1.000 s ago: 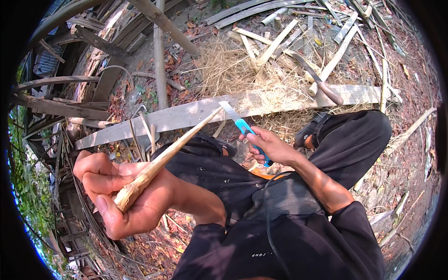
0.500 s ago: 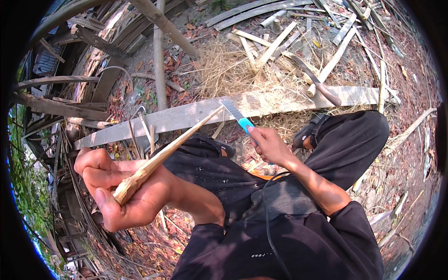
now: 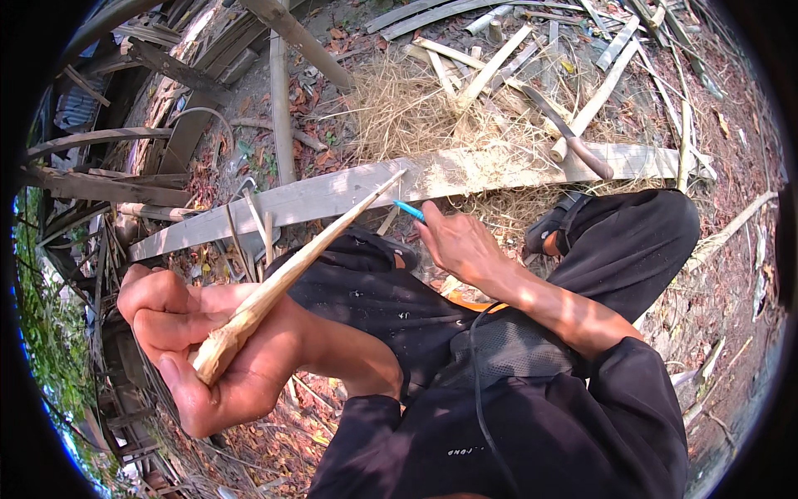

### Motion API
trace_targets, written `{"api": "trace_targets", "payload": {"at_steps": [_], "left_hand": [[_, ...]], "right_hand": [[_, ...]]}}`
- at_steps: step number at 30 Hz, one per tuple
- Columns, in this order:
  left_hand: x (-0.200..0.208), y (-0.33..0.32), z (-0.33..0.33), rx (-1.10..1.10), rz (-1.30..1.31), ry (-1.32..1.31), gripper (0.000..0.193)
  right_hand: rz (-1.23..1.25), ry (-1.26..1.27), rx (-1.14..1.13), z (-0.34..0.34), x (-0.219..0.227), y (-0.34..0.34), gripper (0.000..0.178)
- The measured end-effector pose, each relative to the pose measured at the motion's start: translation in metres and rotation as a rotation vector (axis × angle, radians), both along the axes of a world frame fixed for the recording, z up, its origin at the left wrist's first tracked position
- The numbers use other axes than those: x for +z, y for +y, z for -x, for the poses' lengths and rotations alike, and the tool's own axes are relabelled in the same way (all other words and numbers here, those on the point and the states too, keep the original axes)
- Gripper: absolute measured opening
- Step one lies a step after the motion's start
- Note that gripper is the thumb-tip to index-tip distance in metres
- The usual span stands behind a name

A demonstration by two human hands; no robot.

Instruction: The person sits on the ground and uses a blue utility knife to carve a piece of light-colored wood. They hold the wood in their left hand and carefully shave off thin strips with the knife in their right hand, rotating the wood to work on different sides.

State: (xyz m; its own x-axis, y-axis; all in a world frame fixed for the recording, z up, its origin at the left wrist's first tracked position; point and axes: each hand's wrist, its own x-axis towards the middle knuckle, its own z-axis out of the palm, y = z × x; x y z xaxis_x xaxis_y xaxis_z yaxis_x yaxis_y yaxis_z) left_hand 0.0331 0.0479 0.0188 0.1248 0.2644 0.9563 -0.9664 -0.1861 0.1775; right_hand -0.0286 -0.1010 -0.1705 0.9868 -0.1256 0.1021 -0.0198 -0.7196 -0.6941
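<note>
My left hand [image 3: 224, 349] is closed round the thick end of a whittled wooden stick [image 3: 301, 259], pale and tapering to a narrow point. The stick slants up and to the right, its tip in front of a plank. In my right hand [image 3: 461, 241] is a blue box cutter [image 3: 407, 209], held just below and to the right of the stick's tip. The cutter is turned nearly edge-on, so its blade hardly shows. Fingers hide most of its handle. I cannot tell whether blade and wood touch.
A long grey plank [image 3: 324, 193] lies crosswise before my legs. On its right part rests a large knife [image 3: 573, 137] with a curved wooden handle. Beyond lie thin shavings [image 3: 391, 112] and split wood pieces [image 3: 495, 66]. Wooden poles [image 3: 283, 108] and stacked timber stand at the left.
My right hand has rolled over, turning the cutter from blade-flat to edge-on and dropping its tip slightly. My left hand has shifted a little down and left, while the stick's tip is slightly higher.
</note>
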Motion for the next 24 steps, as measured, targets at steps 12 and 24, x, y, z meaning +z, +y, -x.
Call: {"api": "trace_targets", "payload": {"at_steps": [12,24], "left_hand": [[0.003,-0.020,-0.003,0.190,0.081,0.071,0.027],[0.004,-0.019,-0.003,0.280,-0.291,-0.180,0.020]], "right_hand": [[-0.108,-0.120,0.009,0.011,0.022,0.003,0.022],[-0.287,0.023,-0.094,0.010,-0.025,-0.024,0.026]]}}
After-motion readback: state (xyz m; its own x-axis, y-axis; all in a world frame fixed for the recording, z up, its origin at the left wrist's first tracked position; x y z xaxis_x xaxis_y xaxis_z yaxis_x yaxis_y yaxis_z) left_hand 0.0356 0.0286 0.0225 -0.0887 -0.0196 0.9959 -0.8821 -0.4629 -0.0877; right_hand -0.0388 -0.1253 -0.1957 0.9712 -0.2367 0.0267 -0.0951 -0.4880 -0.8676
